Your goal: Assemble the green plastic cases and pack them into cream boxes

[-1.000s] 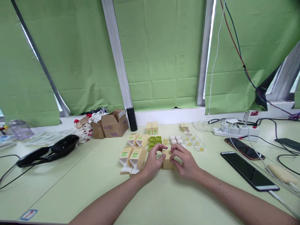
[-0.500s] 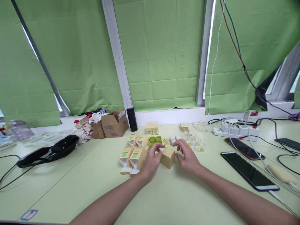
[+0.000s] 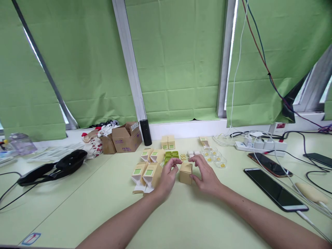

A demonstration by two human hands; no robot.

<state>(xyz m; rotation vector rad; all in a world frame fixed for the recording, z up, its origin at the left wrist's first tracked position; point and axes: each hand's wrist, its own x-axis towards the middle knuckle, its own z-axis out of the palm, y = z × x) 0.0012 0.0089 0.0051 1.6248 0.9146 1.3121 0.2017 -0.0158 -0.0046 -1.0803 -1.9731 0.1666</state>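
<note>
A small carton (image 3: 185, 174) is standing on the tabletop (image 3: 178, 221). Beside it, the left hand (image 3: 168, 178) is curving half-open, holding nothing; opposite, the right hand (image 3: 206, 175) is cupping loosely, thumb apparently touching. Positioning seems to be proceeding; the next move is probably calling for light, even contact.

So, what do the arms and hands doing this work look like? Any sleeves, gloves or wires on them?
They're a person's own. The left hand and right hand show no gloves, rings or watch. The left forearm and right forearm are bare, with no sleeves or attached cables in view; the right has small spots.
</note>
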